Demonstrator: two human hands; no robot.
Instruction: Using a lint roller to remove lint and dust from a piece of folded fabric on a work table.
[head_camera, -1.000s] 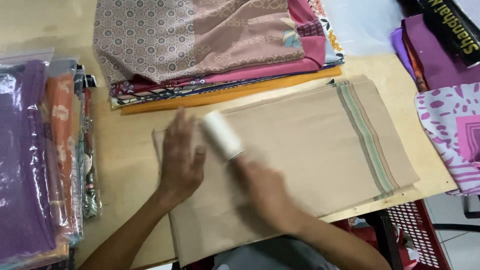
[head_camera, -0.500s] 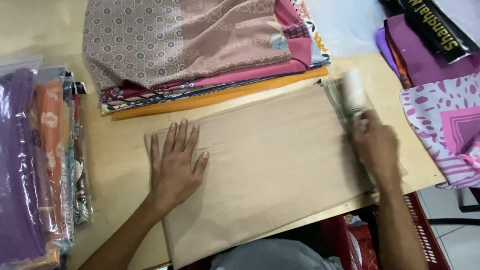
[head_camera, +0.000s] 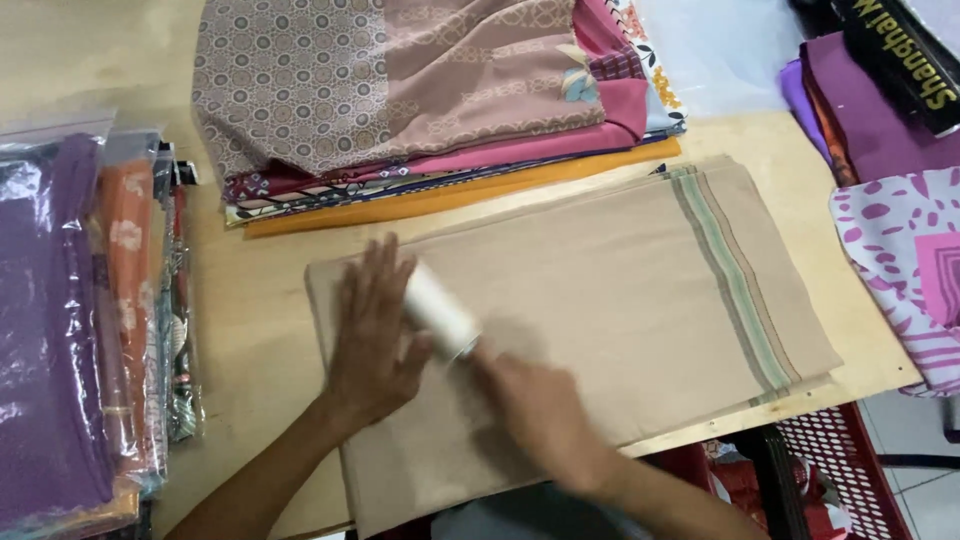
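The table (head_camera: 240, 330) is light wood and carries everything. On it, in the middle, lies one beige cloth (head_camera: 620, 290), folded flat to a rectangle, w/ a band of green and brown stripes near its right end. Its left part is under the hands, its front edge near the table edge.

Behind it is one pile (head_camera: 420, 110) of folded fabrics: top one brown-pink w/ round pattern, under it pink, dark and orange layers; exact no. of layers I cannot tell. At left is one stack of bags (head_camera: 70, 320), clear plastic, w/ purple and orange cloth inside. At right, purple and pink-white fabrics (head_camera: 890, 250), partly out of frame.

Two hands are in view. The left hand (head_camera: 372, 335) lies flat on the cloth, fingers spread apart, holding nothing, just pressing. The right hand (head_camera: 535, 415) is blurred and closed around the handle of one roller (head_camera: 440, 310), white, cylinder shape; the roller rests on the cloth, touching the left hand's fingers.
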